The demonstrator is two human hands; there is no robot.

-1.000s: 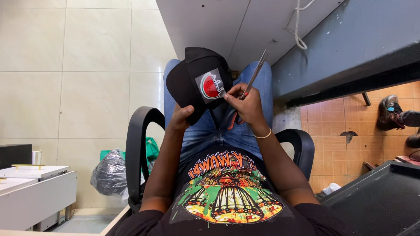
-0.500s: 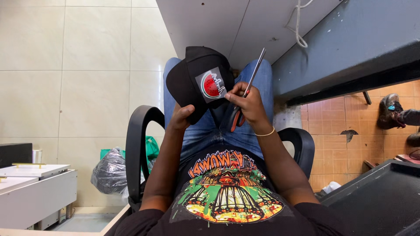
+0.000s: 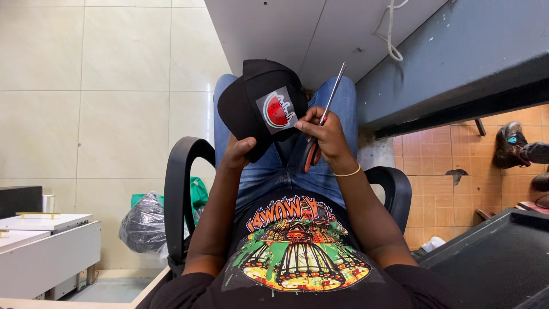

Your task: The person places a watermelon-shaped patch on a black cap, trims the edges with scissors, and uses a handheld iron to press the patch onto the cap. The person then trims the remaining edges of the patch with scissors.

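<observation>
Cap rests over our knees, our left hand gripping its lower edge at 7 o'clock. At the cap's 3 o'clock our right hand is closed on scissors, blades just beside the patch. We judge a slip could nick the patch or cap fabric.

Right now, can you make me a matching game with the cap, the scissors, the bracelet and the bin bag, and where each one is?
Things:
1. cap
2. scissors
3. bracelet
4. bin bag

Places:
A. on the floor behind the chair
B. held by the left hand
C. around the right wrist
D. gripped in the right hand

Pairs: 1-B, 2-D, 3-C, 4-A
</observation>
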